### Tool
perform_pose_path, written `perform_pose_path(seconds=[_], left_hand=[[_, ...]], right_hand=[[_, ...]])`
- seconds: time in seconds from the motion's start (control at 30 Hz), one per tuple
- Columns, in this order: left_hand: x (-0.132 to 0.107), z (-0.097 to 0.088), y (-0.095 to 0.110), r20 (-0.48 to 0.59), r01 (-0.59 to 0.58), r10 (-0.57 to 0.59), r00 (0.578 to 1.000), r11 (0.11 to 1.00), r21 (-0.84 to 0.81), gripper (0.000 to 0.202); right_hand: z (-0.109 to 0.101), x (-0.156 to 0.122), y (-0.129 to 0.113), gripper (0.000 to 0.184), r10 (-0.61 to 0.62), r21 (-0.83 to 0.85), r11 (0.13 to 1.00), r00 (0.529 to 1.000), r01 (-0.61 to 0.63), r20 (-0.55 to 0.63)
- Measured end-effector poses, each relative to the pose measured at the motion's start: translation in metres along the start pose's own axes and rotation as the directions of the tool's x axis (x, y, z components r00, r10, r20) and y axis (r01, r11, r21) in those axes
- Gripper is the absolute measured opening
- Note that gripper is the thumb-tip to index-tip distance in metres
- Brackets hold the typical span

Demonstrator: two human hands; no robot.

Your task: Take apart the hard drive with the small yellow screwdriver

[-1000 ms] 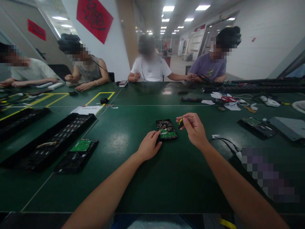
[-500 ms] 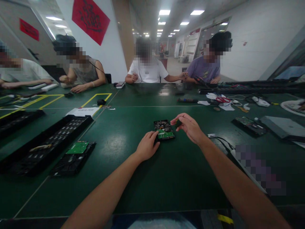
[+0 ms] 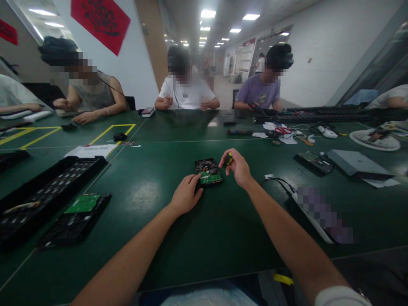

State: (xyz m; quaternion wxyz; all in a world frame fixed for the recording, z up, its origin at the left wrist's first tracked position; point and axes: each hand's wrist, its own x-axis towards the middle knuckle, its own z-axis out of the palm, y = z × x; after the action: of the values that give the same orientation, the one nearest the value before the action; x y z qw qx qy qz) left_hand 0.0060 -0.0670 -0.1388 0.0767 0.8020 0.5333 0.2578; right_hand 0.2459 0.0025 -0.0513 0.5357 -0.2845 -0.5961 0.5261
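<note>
A hard drive (image 3: 208,171) with a green circuit board lies flat on the green table in front of me. My left hand (image 3: 186,194) grips its near left edge, fingertips on the board's side and thumb low against the table. Just right of the drive, my right hand (image 3: 237,168) is raised a little, its fingers curled around a small screwdriver (image 3: 228,159) with a black and yellow handle. The screwdriver's tip cannot be made out. It seems apart from the drive.
Left are a second drive (image 3: 78,216) and a long black tray (image 3: 47,191). At right lie another drive (image 3: 314,163), a grey metal box (image 3: 358,163), a white power strip (image 3: 314,221) with cables, and a white fan grille (image 3: 374,139). Several people sit across the table.
My view has swung right, so everything sits further left. My right hand has turned, showing more of the yellow handle. The white-shirted person opposite has drawn an outstretched arm back.
</note>
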Motion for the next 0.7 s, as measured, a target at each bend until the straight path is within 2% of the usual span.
perform_pose_path(seconds=[0.17, 0.4, 0.7], left_hand=[[0.001, -0.001, 0.001, -0.007, 0.009, -0.009, 1.000, 1.000, 0.005, 0.057], [0.001, -0.001, 0.001, 0.003, 0.001, -0.001, 1.000, 1.000, 0.003, 0.058], [-0.001, 0.002, -0.003, 0.003, 0.003, -0.003, 1.000, 1.000, -0.004, 0.058]], right_hand=[[-0.010, -0.010, -0.001, 0.036, 0.009, 0.039, 0.999, 1.000, -0.010, 0.022], [-0.014, -0.018, 0.001, 0.034, -0.023, -0.070, 0.997, 0.999, 0.020, -0.045], [-0.019, -0.015, 0.016, 0.049, -0.032, 0.030, 0.999, 0.996, 0.034, -0.083]])
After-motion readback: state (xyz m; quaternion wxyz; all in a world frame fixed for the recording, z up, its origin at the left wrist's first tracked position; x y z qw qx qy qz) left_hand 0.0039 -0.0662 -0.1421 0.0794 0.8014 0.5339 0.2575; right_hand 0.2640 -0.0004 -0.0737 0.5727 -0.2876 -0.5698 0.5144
